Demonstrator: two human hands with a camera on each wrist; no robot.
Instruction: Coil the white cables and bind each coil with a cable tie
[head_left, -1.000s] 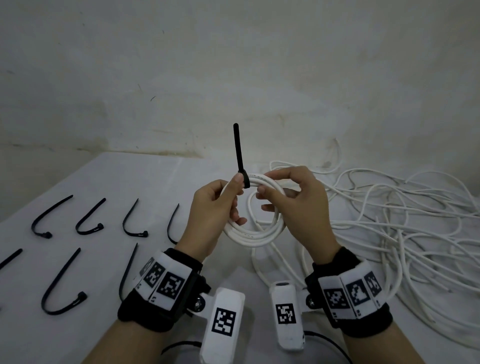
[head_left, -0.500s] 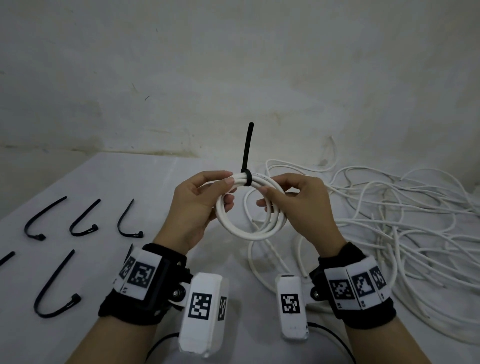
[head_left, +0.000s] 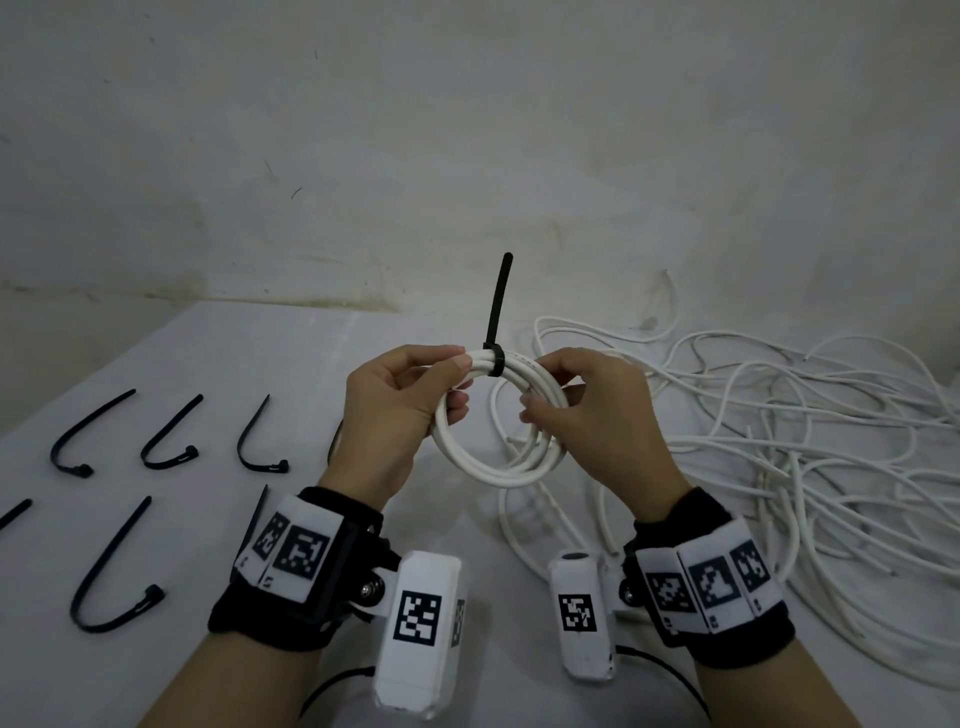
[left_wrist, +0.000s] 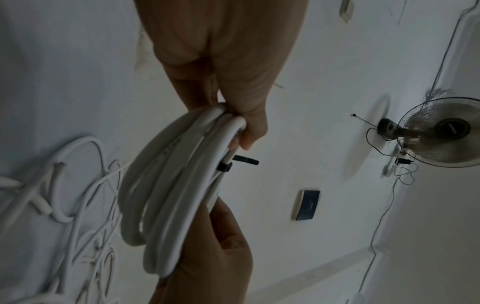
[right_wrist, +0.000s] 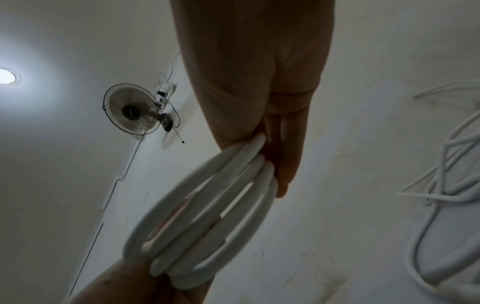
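A small coil of white cable (head_left: 493, 467) (left_wrist: 166, 185) (right_wrist: 207, 216) hangs in the air between both hands, above the table. A black cable tie (head_left: 496, 332) (left_wrist: 226, 165) is cinched round the coil's top, its tail standing straight up. My left hand (head_left: 410, 395) pinches the coil's upper left, thumb tip just beside the tie. My right hand (head_left: 587, 405) grips the coil's right side with curled fingers. A big loose tangle of white cable (head_left: 779, 441) lies on the table to the right.
Several spare black cable ties (head_left: 166, 441) lie in two rows on the white table (head_left: 234, 353) at the left. A bare wall stands close behind the table. The wrist views show a wall fan (left_wrist: 441, 131) and a ceiling light (right_wrist: 5, 76).
The coil and both hands rose slightly. The tie's tail swung from leaning left to upright, and its loop now sits tight on the coil beside my left thumb.
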